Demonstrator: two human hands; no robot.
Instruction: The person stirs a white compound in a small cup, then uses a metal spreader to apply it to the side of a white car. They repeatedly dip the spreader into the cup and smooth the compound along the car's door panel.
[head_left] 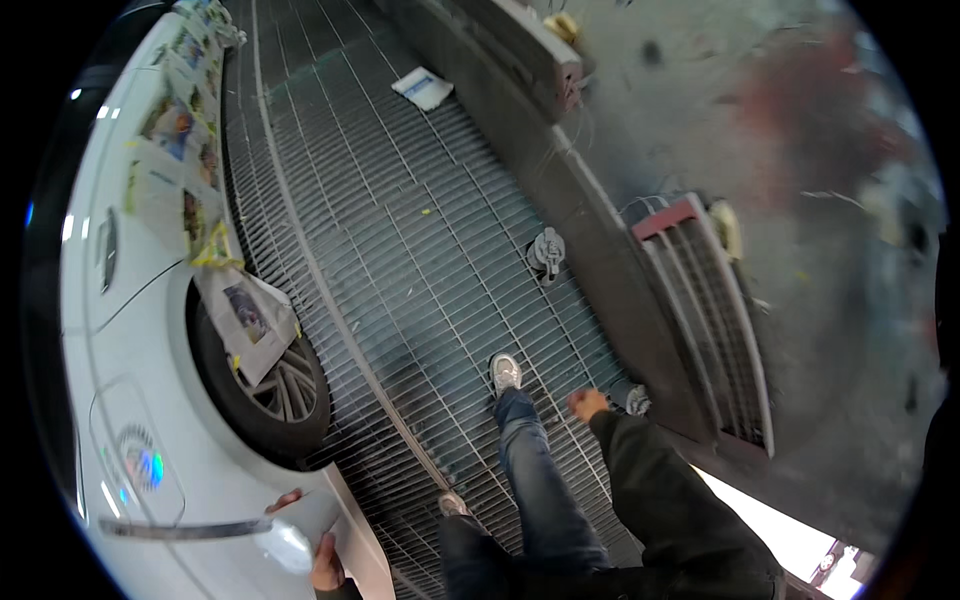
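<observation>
At the lower left, my left hand (pixel 326 566) is closed at the edge of a smooth white piece (pixel 316 512), with fingertips showing on its far side. What kind of piece it is I cannot make out against the white car. A long grey strip (pixel 185 530) runs along the car body beside it. My right hand (pixel 588 402) hangs low at the end of a dark sleeve, over the floor grating. Its fingers are curled in, and nothing shows in them.
A white car (pixel 130 340) stands at left, its side and wheel (pixel 290 390) partly masked with taped printed paper (pixel 185 130). Metal grating (pixel 400 260) makes the floor. At right are a low dark wall (pixel 640 320), a slatted panel (pixel 710 330) and a grey fitting (pixel 546 252). A white packet (pixel 423 88) lies ahead.
</observation>
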